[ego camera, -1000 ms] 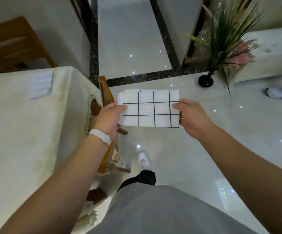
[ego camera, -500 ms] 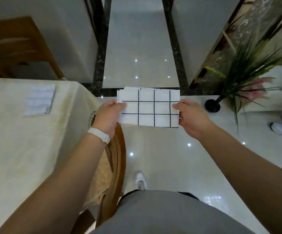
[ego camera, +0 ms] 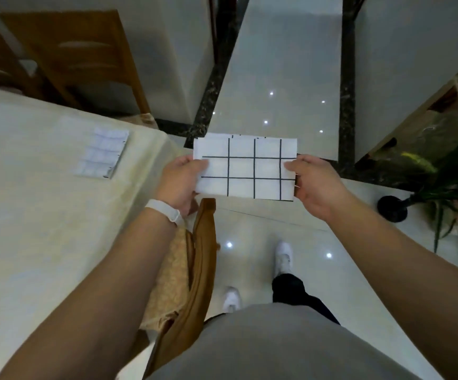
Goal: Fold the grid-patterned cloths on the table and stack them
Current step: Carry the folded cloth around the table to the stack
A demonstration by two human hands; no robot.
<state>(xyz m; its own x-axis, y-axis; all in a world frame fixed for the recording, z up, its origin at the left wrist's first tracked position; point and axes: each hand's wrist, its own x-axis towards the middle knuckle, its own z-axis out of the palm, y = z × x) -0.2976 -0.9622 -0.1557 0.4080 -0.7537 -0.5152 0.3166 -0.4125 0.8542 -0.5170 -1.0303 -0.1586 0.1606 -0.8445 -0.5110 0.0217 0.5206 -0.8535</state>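
White cloth (ego camera: 245, 168) with a black grid hangs in the air between the person's two hands. It is folded into a flat rectangle with its long side running left to right. It is held out past the corner of the worktop (ego camera: 44, 229), over the floor (ego camera: 277, 78), and touches neither.

The left hand (ego camera: 179, 182) takes the cloth's left short edge, thumb lying on the upper face and fingers tucked behind, so that grip is closed round the cloth. The right hand (ego camera: 315, 185) does the same at the right short edge, thumb pressed on top and fingers curled beneath, and its grip also holds the cloth. Along the far edge, thin layers peek out behind the front face, a little out of line.

A second cloth (ego camera: 103, 154) lies folded on the worktop, well to the left of the held one, its grid faint. I cannot tell whether it is one piece or several stacked. The worktop wears a cream cover.

A white band (ego camera: 163, 211) circles the left wrist. A wooden chair (ego camera: 200, 270) with a tan cushion stands at the worktop's near corner, just under the left hand. Another chair (ego camera: 85, 58) stands at the far side. The floor is glossy pale tile with dark strips, dotted with reflected lights. On the right a black vase (ego camera: 392, 208) holds long green leaves and pink blooms. Below, white shoes (ego camera: 284, 256) and dark trousers show past a grey top.
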